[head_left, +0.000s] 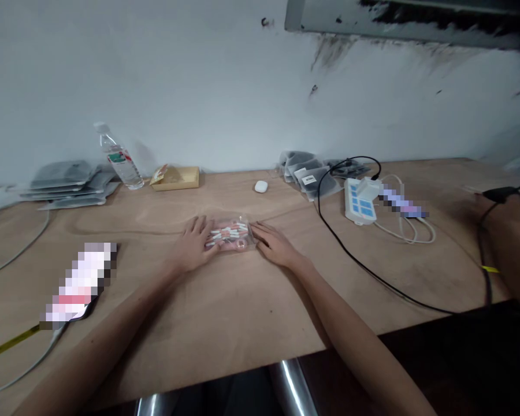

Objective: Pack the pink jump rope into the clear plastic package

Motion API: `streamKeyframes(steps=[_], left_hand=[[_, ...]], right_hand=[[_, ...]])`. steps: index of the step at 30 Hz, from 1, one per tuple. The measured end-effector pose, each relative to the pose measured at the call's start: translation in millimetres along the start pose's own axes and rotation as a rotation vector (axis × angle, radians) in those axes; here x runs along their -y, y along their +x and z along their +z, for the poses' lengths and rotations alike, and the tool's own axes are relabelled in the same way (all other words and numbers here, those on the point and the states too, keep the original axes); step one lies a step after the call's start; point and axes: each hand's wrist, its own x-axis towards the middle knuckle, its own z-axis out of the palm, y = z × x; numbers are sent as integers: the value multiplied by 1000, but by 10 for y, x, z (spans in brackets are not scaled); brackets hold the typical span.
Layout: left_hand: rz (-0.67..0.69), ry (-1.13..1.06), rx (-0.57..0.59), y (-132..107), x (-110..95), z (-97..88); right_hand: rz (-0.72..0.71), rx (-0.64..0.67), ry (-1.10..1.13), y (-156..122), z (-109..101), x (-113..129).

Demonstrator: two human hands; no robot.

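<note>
A clear plastic bag (230, 232) holding several small pink and white pieces lies flat on the wooden table (242, 306). What the pieces are is too small to tell. My left hand (195, 244) rests at the bag's left edge, fingers stretched out, with the thumb along its lower side. Flat beside the right edge lies my right hand (275, 241), its fingertips at the plastic. Neither hand is wrapped round anything.
Behind the bag stand a water bottle (120, 162), an open cardboard box (177, 178) and a small white case (261, 186). Grey packets (307, 173), a power strip (359, 202) and cables lie rightward. A phone (80, 286) lies left. Another person's hand (505, 211) is at far right.
</note>
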Motion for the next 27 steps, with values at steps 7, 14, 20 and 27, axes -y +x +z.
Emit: streamKeyframes(steps=[7,14,20,27], left_hand=[[9,7,-7,1,24,26],[25,7,-20,16,35,16],[20,9,-20,4,3,12],[7,-8,-16,34,113,-18]], right_hand=[[39,8,-7,-24,-10,8],[51,35,-10,-9,8,12],[15,5,-27,-14,19,6],[5,9,-45,206,42,37]])
